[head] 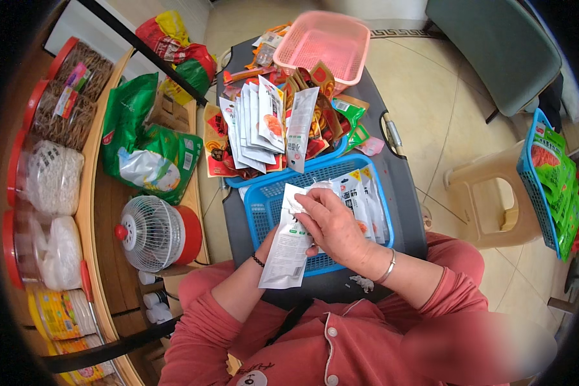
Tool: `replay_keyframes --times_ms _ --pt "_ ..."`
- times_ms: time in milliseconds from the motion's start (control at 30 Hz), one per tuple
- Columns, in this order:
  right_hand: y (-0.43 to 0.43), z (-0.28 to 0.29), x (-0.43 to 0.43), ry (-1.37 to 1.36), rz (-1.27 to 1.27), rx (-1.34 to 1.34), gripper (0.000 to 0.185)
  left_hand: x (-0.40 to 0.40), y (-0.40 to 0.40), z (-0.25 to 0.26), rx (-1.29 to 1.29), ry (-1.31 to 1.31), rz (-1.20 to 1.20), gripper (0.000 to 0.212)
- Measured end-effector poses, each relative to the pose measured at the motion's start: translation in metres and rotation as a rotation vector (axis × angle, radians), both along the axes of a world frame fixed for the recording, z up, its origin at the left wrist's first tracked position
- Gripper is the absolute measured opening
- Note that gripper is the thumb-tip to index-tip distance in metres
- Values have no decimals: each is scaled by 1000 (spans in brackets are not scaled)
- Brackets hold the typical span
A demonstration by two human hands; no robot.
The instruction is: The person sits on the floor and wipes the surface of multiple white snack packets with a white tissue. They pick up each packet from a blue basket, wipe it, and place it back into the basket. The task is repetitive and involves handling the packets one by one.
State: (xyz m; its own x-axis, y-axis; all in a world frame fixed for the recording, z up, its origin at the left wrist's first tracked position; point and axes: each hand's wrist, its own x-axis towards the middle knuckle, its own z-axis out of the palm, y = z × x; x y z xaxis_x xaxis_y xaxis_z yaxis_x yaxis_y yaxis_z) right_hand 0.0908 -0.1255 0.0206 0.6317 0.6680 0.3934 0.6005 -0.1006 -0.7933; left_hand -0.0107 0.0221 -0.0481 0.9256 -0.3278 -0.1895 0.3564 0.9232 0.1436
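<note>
My left hand, mostly hidden behind a white food packet, holds that packet tilted over the near blue basket. With thumb and fingers my right hand pinches a crumpled white tissue against the packet's upper part. Several similar white packets stand on the right inside the basket. Just beyond it, a stack of white packets and a single white packet lie on brown and red snack packets.
A pink basket stands at the far end of the grey table. Shelving on the left holds red-lidded jars, a green bag and a small fan-like wire-guarded device. A beige stool and a blue basket of green packets are right.
</note>
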Motion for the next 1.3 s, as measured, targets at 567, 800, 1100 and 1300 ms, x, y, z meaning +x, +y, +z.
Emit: replay_keyframes --times_ms 567,800,1100,1300 --pt "-4 2 2 -34 -14 -45 25 17 -2 58 382 74 272 60" --pt "-4 3 11 -111 -98 -28 30 7 0 51 260 107 168 51" --pt "-7 -17 48 82 -187 -137 29 22 -3 79 296 97 197 65" --pt "0 -10 16 -116 -18 -122 52 9 8 47 652 167 86 69"
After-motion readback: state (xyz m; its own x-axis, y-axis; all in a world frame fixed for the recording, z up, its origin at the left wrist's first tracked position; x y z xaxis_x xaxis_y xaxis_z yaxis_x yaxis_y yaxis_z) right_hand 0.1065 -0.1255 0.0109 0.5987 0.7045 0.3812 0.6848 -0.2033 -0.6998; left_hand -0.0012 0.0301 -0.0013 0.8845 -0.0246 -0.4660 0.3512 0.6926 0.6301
